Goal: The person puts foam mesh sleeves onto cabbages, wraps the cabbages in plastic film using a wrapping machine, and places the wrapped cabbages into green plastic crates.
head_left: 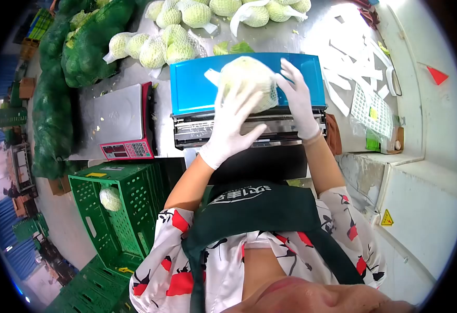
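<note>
A pale green cabbage in white netting rests on the blue top of a machine. My left hand, in a white glove, lies against the cabbage's left and near side, fingers spread. On the right, my right hand, also gloved, has its fingers raised and apart beside the cabbage, the fingertips close to its right edge. Whether they touch it I cannot tell. Below the blue top runs the machine's metal and black front section.
A scale stands left of the machine. Netted cabbages lie behind, green net sacks at the far left. A green crate holding one cabbage sits at lower left. White strips and a label sheet are at right.
</note>
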The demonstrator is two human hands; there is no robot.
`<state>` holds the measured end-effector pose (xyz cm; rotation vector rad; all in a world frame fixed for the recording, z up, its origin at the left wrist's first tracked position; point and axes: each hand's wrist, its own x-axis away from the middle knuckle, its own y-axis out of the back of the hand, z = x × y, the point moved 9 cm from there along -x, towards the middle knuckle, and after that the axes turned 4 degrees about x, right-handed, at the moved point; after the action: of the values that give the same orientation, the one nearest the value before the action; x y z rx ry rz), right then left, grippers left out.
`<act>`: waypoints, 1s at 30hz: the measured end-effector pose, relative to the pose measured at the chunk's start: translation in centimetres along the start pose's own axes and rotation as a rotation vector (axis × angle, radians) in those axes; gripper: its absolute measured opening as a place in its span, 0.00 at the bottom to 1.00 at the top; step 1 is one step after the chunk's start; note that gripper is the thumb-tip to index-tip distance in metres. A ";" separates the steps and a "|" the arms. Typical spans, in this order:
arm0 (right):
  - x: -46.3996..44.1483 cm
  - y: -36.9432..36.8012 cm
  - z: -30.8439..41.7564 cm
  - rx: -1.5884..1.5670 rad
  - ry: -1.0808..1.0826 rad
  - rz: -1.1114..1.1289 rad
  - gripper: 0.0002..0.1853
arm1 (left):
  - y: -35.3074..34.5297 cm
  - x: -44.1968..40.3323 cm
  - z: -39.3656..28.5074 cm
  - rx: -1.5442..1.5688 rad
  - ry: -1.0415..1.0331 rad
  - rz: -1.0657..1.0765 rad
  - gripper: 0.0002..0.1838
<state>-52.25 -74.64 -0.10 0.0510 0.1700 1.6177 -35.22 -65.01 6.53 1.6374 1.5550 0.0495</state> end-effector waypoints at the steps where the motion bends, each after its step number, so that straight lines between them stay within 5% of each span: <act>1: -0.3 -0.8 -1.4 -0.060 -0.072 0.055 0.30 | 0.6 0.9 0.1 -0.002 0.030 -0.072 0.40; 3: -0.2 -2.9 -3.6 -0.062 -0.079 0.177 0.35 | 0.9 3.0 3.6 0.008 0.282 -0.197 0.46; 5: 0.1 -2.7 -3.4 -0.029 -0.091 0.147 0.34 | -1.5 3.7 6.6 0.392 0.437 -0.051 0.46; 11: 3.4 -3.1 -5.6 0.025 -0.231 0.005 0.37 | -1.0 3.9 13.2 0.860 0.691 -0.081 0.31; 15: 6.1 1.5 -1.7 0.195 -0.050 -0.165 0.38 | 5.9 7.6 12.3 0.044 0.603 -0.211 0.28; 18: 9.1 7.3 0.5 0.874 0.125 -0.357 0.34 | 8.2 12.6 11.0 -0.603 0.443 -0.164 0.31; 21: 11.4 8.6 -5.5 1.349 -0.046 -0.308 0.33 | 5.8 14.6 11.3 -0.561 0.666 0.027 0.38; 22: 11.7 6.6 -4.6 1.486 0.098 -0.369 0.35 | 4.5 14.4 11.0 -0.533 0.635 -0.010 0.40; 25: 9.9 5.0 -7.5 1.341 -0.003 -0.291 0.28 | 1.5 14.5 13.0 -0.311 0.630 -0.065 0.36; 27: 9.5 6.4 -8.4 1.124 -0.093 -0.294 0.15 | 2.5 13.9 12.9 -0.052 0.692 -0.159 0.24; 30: 9.6 7.0 -7.1 0.171 -0.268 -0.038 0.12 | 2.5 14.5 12.9 0.682 0.927 -0.253 0.12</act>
<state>-60.64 -65.91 -6.83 0.3918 0.1014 1.5386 -22.73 -59.49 -7.51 2.0496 2.6980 0.1771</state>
